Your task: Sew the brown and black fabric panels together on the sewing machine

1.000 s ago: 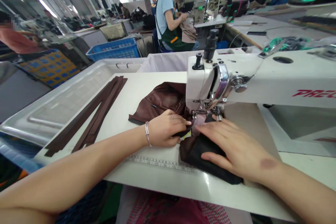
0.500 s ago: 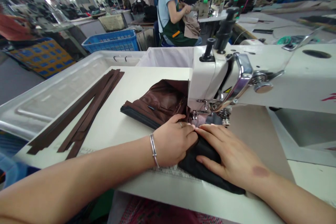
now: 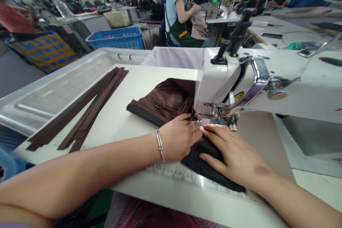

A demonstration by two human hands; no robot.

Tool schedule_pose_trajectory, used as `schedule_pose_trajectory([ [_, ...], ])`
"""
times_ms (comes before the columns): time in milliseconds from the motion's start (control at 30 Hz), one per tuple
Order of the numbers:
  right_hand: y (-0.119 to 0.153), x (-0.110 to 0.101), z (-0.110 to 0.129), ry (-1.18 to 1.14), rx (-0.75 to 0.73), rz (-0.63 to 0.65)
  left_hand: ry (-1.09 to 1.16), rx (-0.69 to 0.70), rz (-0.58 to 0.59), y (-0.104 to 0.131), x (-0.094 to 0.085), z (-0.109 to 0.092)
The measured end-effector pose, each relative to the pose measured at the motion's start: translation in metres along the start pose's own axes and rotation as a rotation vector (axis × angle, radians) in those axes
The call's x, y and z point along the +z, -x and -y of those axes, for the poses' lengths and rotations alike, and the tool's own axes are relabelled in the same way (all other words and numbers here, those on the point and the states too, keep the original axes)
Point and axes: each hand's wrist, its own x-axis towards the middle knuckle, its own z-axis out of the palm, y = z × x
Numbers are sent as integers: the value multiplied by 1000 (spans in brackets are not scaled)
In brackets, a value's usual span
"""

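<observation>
Two bare hands now meet at the fingertips just in front of the small metal presser foot (image 3: 200, 119) of a white sewing machine (image 3: 307, 89), where a second ago a gap with a yellowish patch showed between them. The left hand (image 3: 180, 139), a silver bangle at its wrist, has its fingers bent over the near edge of a dark brown, smooth fabric piece with a black border (image 3: 168, 101); its thumb is hidden, so I cannot tell whether it pinches the cloth or only presses it. The right hand (image 3: 235, 153) lies palm down with thumb and fingers spread, gripping nothing, pressing on a folded black section of material (image 3: 205, 164); whether that section is joined to the brown piece is covered by the hands. The brown piece lies on the white tabletop (image 3: 144, 78), left of the machine head and partly behind it, and its black border, scarcely visible a second ago, now shows along the near left edge. With the fingertips together, the material seems better steadied close to the foot. Long dark brown strips (image 3: 93, 103) lie farther left, well apart from both hands.
</observation>
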Motion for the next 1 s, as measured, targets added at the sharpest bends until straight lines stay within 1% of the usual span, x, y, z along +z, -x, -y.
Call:
schedule_pose_trajectory([
  [100, -3, 0, -3, -28, -30, -32, 48, -14, -21, 5, -2, 6],
  [200, -5, -10, -4, -84, -115, -45, 125, -21, -70, 18, -10, 11],
  [267, -3, -25, 0, -120, -179, -37, 160, 6, -82, 26, -16, 11],
  [367, 9, -60, 14, -208, -218, -26, 192, 29, -20, 30, -20, 3],
  [433, 19, -81, 27, -280, -201, 39, 184, 14, 29, 26, -18, -6],
  [500, 27, -94, 38, -342, -145, 156, 145, 3, 45, 22, -15, -15],
  [567, 29, -94, 42, -376, -51, 244, 107, -9, 18, 18, -12, -22],
  [600, 28, -92, 41, -390, -1, 249, 102, -18, -9, 17, -11, -24],
  [667, 23, -84, 33, -408, 62, 210, 126, -35, -61, 15, -10, -28],
  [767, 11, -80, 15, -427, 59, 194, 196, -49, -72, 14, -7, -32],
  [833, 5, -82, 5, -459, 71, 222, 234, -7, -34, 14, -4, -35],
  [900, 2, -83, -2, -572, 122, 267, 261, 78, -3, 15, 0, -42],
  [967, 3, -77, -5, -667, 157, 342, 283, 144, 11, 20, 3, -53],
  [1000, 4, -71, -5, -659, 144, 360, 296, 159, 16, 24, 3, -59],
])
